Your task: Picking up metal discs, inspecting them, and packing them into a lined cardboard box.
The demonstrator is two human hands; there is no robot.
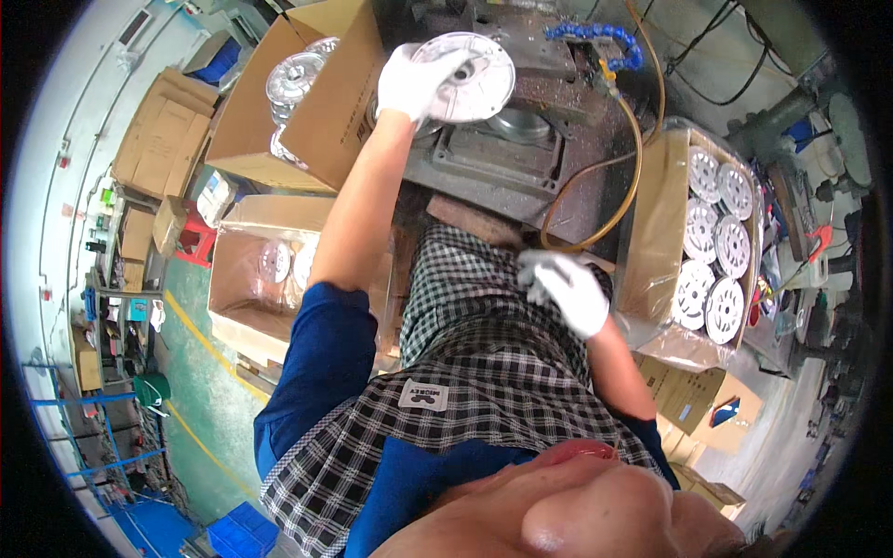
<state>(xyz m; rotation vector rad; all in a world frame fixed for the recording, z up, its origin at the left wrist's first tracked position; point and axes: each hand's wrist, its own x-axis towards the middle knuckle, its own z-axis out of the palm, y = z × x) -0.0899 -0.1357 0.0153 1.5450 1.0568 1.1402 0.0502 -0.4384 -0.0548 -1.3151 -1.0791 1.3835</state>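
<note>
My left hand (409, 82) fingers pinch a silver disc (470, 76); right hand (569, 290) fingers curl loosely, holding nothing. Right cardboard box (651, 251) holds white spoked discs (714, 244).

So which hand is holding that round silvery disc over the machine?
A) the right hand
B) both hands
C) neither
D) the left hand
D: the gloved left hand grips the metal disc over the machine, while the right hand rests on the checked apron.

Right hand (566, 290) motion-blurred; metal disc (470, 76) partly behind left hand's (414, 82) fingers.
</note>
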